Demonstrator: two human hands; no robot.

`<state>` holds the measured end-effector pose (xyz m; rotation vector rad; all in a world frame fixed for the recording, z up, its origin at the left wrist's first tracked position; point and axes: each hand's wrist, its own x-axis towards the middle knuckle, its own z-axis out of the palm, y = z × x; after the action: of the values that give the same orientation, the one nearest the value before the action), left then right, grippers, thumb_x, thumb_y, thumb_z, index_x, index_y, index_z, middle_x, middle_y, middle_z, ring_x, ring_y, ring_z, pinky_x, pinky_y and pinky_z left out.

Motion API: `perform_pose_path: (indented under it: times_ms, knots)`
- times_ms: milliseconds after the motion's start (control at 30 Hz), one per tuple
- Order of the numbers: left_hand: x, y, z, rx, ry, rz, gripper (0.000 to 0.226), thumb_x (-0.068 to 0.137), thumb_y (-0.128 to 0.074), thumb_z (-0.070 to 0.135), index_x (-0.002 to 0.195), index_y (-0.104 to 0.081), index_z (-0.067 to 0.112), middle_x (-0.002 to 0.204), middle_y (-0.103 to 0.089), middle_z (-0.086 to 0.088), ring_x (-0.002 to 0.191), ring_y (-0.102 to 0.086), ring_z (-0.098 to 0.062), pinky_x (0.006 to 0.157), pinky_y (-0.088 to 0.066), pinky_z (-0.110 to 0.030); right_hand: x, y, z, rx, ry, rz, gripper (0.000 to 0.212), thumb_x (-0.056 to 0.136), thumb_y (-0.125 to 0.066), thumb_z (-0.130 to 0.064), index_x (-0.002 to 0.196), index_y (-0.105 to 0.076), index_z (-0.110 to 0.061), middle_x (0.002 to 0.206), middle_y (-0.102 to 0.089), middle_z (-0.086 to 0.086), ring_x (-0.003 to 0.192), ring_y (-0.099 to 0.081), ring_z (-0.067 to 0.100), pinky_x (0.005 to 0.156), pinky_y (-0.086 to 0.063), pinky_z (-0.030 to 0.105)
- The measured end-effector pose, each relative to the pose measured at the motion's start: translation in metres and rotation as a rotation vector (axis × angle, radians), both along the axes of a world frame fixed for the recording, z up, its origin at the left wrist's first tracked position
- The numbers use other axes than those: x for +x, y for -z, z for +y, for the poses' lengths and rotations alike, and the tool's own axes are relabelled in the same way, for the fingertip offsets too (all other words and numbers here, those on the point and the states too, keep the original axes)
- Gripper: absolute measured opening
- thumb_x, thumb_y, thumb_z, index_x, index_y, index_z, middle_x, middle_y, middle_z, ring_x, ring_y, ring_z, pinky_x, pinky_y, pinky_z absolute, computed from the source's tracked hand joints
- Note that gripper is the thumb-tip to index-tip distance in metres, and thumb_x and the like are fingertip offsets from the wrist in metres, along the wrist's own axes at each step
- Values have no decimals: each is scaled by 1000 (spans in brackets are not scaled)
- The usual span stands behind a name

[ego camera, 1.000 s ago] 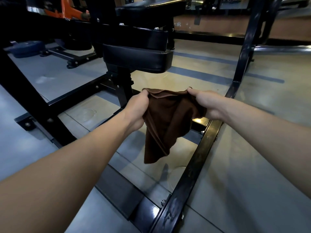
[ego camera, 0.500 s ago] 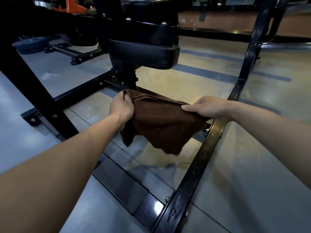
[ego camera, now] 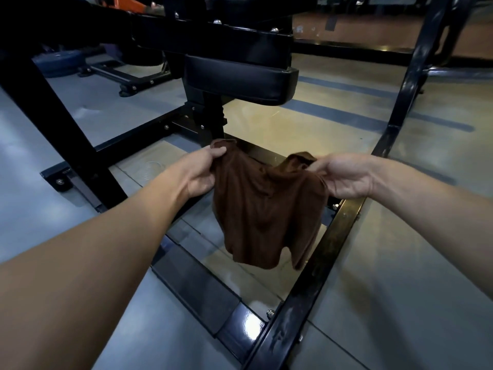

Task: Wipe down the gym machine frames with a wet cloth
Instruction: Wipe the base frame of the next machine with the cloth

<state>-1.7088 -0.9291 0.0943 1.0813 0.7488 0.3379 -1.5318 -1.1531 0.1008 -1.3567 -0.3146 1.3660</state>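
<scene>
Brown cloth [ego camera: 266, 209] pinched by both hands (left [ego camera: 202, 172], right [ego camera: 344, 174]), black frame [ego camera: 314, 268] below, glossy gym floor [ego camera: 400, 276].

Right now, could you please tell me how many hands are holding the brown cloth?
2: the left hand grips the cloth's upper left corner, and the right hand pinches its upper right corner.

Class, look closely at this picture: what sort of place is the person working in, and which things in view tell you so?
Most likely a gym. A black padded seat sits on a bolted black steel machine frame, and what looks like a weight plate lies on the floor behind. Both hands hold a brown cloth.
</scene>
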Motion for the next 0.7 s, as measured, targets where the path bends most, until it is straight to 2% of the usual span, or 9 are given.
perform_pose_path:
  times_ms: [100,233,300,367,400,433,500,600,700]
  knots:
    - [-1,16,3,162,9,59,28,113,-34,15,127,-58,18,118,-71,-13,97,-72,-23,81,-63,-35,-1,14,3,-150,84,-106,31,105,-33,9,92,-58,-4,76,-65,15,59,-68,20,54,-62,28]
    - [-14,21,4,412,137,294,24,114,-30,31,125,-50,35,114,-67,-3,93,-70,-23,72,-63,-44,-10,15,3,-259,140,-74,37,112,-31,-12,88,-59,-6,64,-66,16,51,-67,27,45,-60,37]
    - [-11,22,3,344,70,278,21,113,-33,28,125,-51,29,109,-68,-7,76,-72,-20,59,-63,-41,-14,10,3,-306,139,-77,44,113,-35,-29,82,-59,-8,62,-65,14,51,-66,27,43,-58,33]
    - [-5,16,1,130,-9,263,18,112,-40,25,113,-56,18,89,-70,-10,56,-71,-17,45,-59,-34,-9,8,2,-332,170,-44,64,109,-28,-58,88,-59,-6,73,-69,15,63,-69,28,55,-61,34]
    - [-4,12,1,14,-17,259,21,111,-44,24,103,-59,13,79,-70,-10,53,-70,-19,45,-59,-35,-4,8,2,-328,189,-18,72,104,-26,-69,96,-55,-3,80,-70,15,70,-69,29,63,-62,38]
    - [-3,9,2,-73,-10,241,24,108,-47,23,95,-61,9,73,-70,-10,53,-70,-21,49,-62,-38,0,7,1,-309,203,7,73,101,-29,-72,103,-51,-3,84,-70,15,75,-70,29,67,-63,40]
    - [-4,8,5,-125,8,178,22,103,-49,16,88,-62,6,72,-69,-9,58,-69,-22,60,-62,-35,-1,6,-3,-274,135,3,52,106,-45,-53,107,-57,-2,84,-70,13,77,-69,25,70,-63,37]
    - [-7,14,9,-51,26,200,22,105,-43,11,96,-63,6,76,-68,-8,63,-68,-19,59,-61,-27,-8,9,-5,-299,27,-292,16,109,-49,-13,115,-62,-5,101,-64,9,83,-62,17,66,-58,29]
    - [-8,25,10,274,-23,302,30,107,-51,11,136,-51,13,105,-66,-10,83,-67,-21,66,-58,-30,-7,16,-7,-493,-84,-1022,27,109,-51,-22,134,-55,-13,118,-60,7,95,-55,21,63,-48,26]
